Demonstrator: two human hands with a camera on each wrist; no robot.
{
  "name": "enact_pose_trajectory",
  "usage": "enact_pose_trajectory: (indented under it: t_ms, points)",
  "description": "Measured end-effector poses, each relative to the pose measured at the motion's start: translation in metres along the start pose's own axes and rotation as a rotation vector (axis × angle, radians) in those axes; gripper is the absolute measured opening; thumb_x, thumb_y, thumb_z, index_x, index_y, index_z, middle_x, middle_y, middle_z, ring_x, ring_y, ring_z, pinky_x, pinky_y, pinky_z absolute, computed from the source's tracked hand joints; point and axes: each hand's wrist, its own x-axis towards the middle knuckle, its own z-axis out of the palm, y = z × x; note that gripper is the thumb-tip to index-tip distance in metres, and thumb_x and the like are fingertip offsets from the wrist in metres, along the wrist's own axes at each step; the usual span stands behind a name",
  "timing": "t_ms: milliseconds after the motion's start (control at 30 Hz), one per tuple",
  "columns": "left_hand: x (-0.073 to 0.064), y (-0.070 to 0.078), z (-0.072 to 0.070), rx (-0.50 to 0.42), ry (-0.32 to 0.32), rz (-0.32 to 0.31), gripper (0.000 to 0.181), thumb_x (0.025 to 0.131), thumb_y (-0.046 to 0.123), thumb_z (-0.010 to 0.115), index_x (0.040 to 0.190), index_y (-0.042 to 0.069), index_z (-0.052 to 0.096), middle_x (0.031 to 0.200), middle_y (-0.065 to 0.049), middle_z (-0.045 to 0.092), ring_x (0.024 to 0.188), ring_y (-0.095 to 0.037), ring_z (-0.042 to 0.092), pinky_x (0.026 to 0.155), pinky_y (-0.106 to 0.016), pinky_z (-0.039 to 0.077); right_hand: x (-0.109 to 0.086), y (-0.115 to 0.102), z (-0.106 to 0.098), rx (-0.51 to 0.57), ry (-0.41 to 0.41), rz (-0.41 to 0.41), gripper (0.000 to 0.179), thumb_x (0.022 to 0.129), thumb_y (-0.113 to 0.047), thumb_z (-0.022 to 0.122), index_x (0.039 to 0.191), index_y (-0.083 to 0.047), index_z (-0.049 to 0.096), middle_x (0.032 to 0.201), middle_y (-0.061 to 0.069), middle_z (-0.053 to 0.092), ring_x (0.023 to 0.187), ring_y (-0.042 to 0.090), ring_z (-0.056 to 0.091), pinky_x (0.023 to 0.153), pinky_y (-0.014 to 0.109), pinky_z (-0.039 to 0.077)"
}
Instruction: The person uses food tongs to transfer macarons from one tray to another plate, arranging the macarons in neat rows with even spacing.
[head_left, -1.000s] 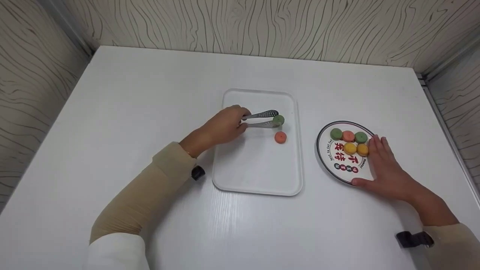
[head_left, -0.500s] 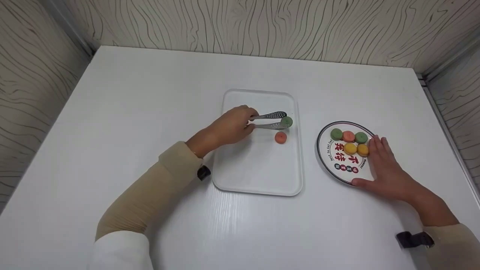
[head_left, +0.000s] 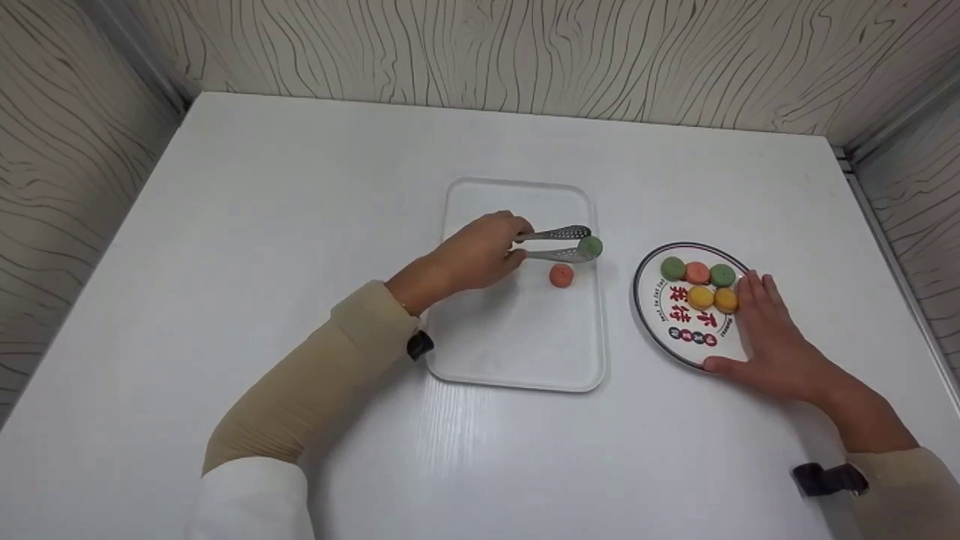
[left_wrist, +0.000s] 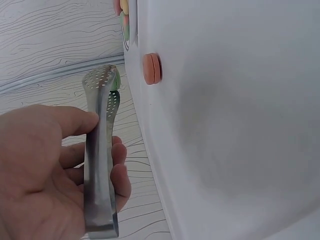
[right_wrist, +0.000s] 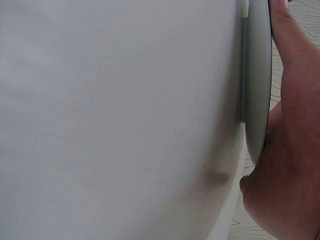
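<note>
My left hand (head_left: 480, 251) grips perforated metal tongs (left_wrist: 97, 175) between thumb and fingers. At their tips sits a green macaron (head_left: 590, 247), held above the right edge of the white tray (head_left: 517, 341). An orange-pink macaron (head_left: 561, 275) lies on the tray just below the tongs. My right hand (head_left: 784, 356) rests against the right side of a round printed plate (head_left: 731, 349), fingers extended along the rim and thumb at the near edge. On the plate are green macarons (head_left: 673, 268), a pink one (head_left: 697, 272) and yellow ones (head_left: 701, 297).
The tray and plate stand side by side on a white table (head_left: 300, 195), with a narrow gap between them. Wood-patterned panels (head_left: 480, 52) border the table at the back and sides.
My left hand has moved steadily right, carrying the tongs and green macaron from over the tray to its right edge. My right hand and the plate have stayed put.
</note>
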Motion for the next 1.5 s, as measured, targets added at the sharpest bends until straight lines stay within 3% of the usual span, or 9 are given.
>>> enact_pose_trajectory:
  t_ms: [133, 533, 1067, 1500]
  points:
    - [0.002, 0.003, 0.001, 0.008, -0.005, 0.001, 0.032, 0.102, 0.010, 0.062, 0.132, 0.003, 0.063, 0.116, -0.008, 0.067, 0.100, -0.018, 0.058, 0.092, -0.031, 0.051, 0.001, 0.000, 0.000, -0.004, -0.004, 0.007, 0.124, 0.087, -0.051, 0.075, 0.158, 0.007, -0.009, 0.165, 0.030, -0.013, 0.151, 0.039, -0.024, 0.122, 0.053, -0.008]
    - [0.007, 0.018, 0.002, 0.019, -0.001, 0.070, 0.032, 0.101, 0.010, 0.062, 0.132, 0.000, 0.062, 0.118, -0.011, 0.067, 0.102, -0.019, 0.058, 0.094, -0.031, 0.050, 0.001, -0.001, 0.000, -0.016, -0.008, -0.001, 0.125, 0.087, -0.051, 0.076, 0.157, 0.009, -0.009, 0.164, 0.031, -0.013, 0.151, 0.041, -0.023, 0.122, 0.044, -0.013]
    - [0.016, 0.039, 0.010, -0.029, -0.035, 0.077, 0.033, 0.100, 0.009, 0.064, 0.132, 0.001, 0.063, 0.111, -0.006, 0.064, 0.096, -0.015, 0.053, 0.089, -0.026, 0.048, 0.002, 0.000, -0.001, -0.012, -0.015, 0.022, 0.126, 0.086, -0.053, 0.076, 0.157, 0.008, -0.010, 0.164, 0.031, -0.013, 0.150, 0.040, -0.024, 0.121, 0.060, -0.004]
    - [0.023, 0.052, 0.015, 0.046, -0.040, 0.130, 0.035, 0.104, 0.012, 0.059, 0.137, 0.002, 0.059, 0.125, -0.010, 0.066, 0.109, -0.015, 0.059, 0.097, -0.025, 0.048, 0.002, -0.004, -0.002, -0.021, -0.022, 0.023, 0.127, 0.086, -0.051, 0.077, 0.156, 0.011, -0.008, 0.164, 0.033, -0.012, 0.150, 0.043, -0.023, 0.122, 0.057, -0.005]
